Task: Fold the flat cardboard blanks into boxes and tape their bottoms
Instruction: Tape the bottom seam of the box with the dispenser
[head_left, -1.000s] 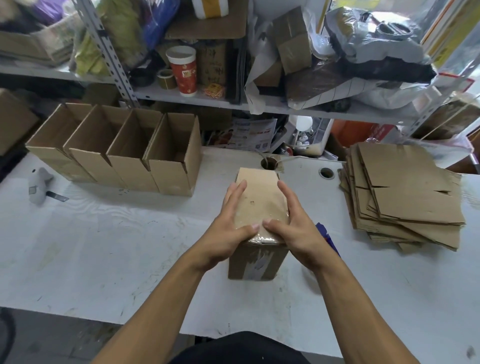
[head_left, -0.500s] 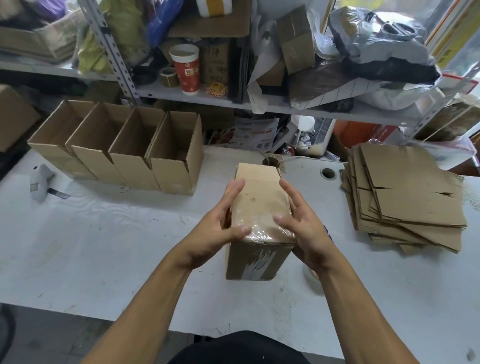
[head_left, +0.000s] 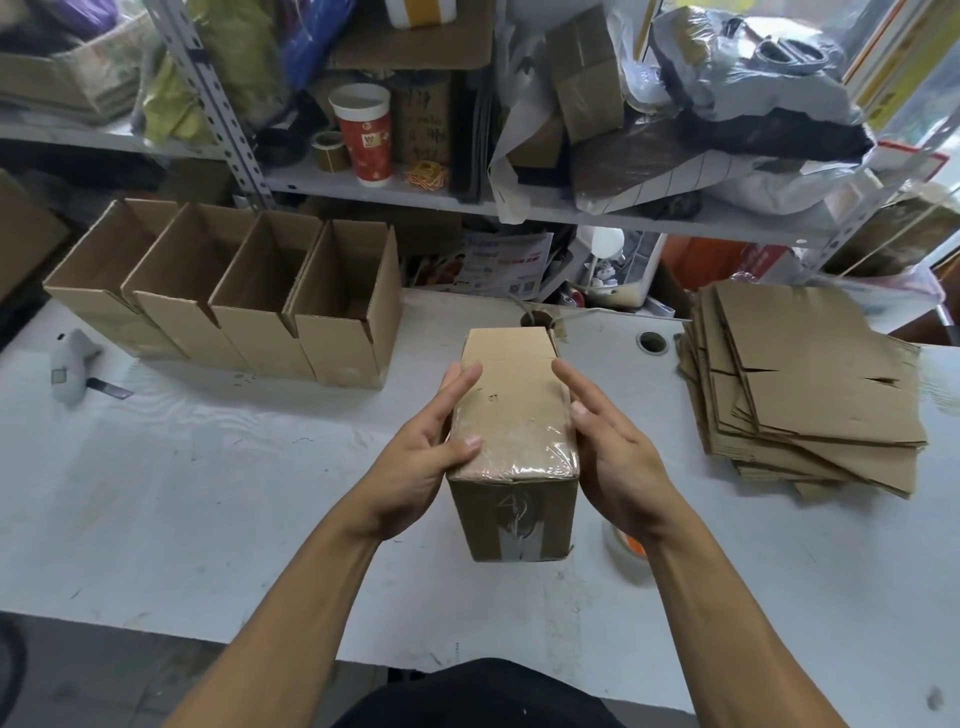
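Observation:
A folded cardboard box (head_left: 511, 415) stands in the middle of the table, its taped bottom facing up and glossy with clear tape. My left hand (head_left: 421, 462) clasps its left side with the thumb resting on the taped face. My right hand (head_left: 613, 457) presses against its right side, fingers stretched along the edge. A stack of flat cardboard blanks (head_left: 810, 384) lies at the right. A tape roll (head_left: 621, 543) peeks out on the table under my right wrist.
Several finished open boxes (head_left: 260, 312) stand in a row at the back left. A grey hand-held tool (head_left: 70, 366) lies at the far left on the white table (head_left: 208, 493). A cluttered shelf (head_left: 363, 182) runs along the back. A cable hole (head_left: 652, 342) sits behind the box.
My hands slid from the top of the box to its sides, and my right thumb came off the tape. The box looks nearer and larger. The tape roll came into view.

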